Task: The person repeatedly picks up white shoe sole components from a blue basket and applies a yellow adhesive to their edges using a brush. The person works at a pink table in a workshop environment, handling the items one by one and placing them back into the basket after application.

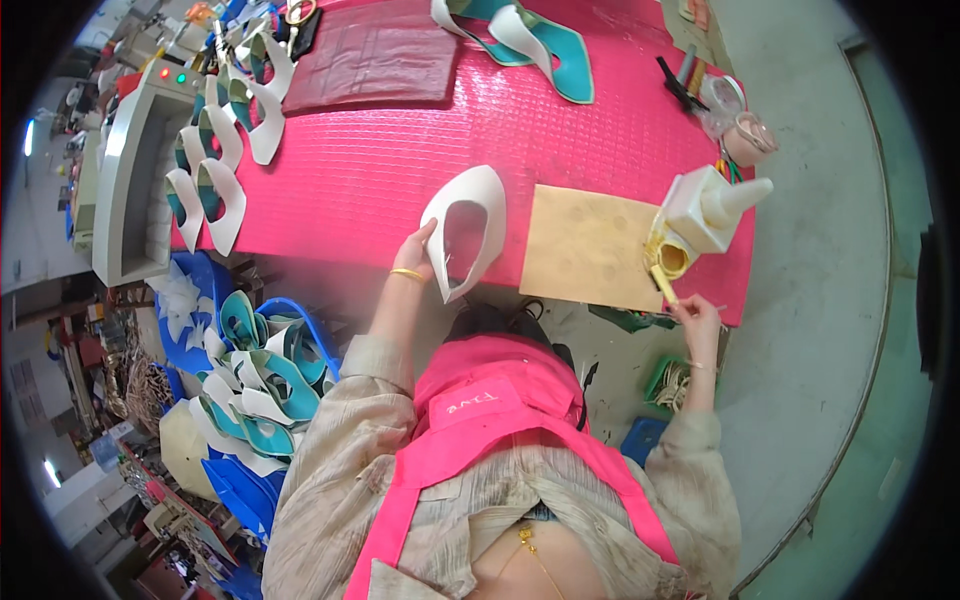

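A white shoe upper (482, 188) with a large oval opening is pinched at its left edge by my left hand (416, 252), over the near edge of the pink table. My right hand (698, 318) closes on a glue brush (663, 286) with a pale yellow, glue-coated body. The brush's far end is at the round, yellow-crusted mouth (674, 261) of a white glue bottle (697, 212). That bottle stands on the right part of a tan board (585, 245), which lies between the upper and the bottle.
Finished-looking white and teal uppers (222, 170) stand beside a grey machine (135, 185) at left. More uppers fill a blue basket (312, 325) below. A dark red pad (370, 55) and teal-lined pieces (560, 55) lie at the far side; a jar (748, 142) sits at far right.
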`<state>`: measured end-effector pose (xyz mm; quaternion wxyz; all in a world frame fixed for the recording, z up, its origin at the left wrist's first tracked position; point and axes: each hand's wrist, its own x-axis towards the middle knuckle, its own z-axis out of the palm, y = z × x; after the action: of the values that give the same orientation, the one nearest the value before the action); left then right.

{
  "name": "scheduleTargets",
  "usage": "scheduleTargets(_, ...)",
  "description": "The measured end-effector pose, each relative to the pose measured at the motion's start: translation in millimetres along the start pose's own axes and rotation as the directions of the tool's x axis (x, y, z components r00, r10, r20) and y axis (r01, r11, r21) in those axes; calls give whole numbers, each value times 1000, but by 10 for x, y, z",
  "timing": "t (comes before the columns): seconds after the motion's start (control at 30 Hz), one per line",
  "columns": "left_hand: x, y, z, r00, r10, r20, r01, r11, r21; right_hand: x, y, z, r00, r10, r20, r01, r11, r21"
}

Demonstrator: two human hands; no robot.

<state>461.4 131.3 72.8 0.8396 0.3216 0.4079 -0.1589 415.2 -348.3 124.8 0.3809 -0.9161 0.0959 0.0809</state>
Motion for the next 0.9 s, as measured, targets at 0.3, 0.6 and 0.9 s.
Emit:
scheduleTargets(0.3, -73, 183, -202, 991, -135, 19, 135, 991, 14, 610, -2008, 2300, 971, -227, 77, 213, 964, 160)
scheduleTargets(0.6, 51, 160, -570, 866, -225, 447, 372, 886, -276, 925, -2279, 2615, 995, -100, -15, 90, 943, -320)
scheduleTargets(0.9, -90, 257, -345, 979, -41, 199, 102, 946, -308, 540, -2598, 2316, 822, -318, 473, 240, 946, 219)
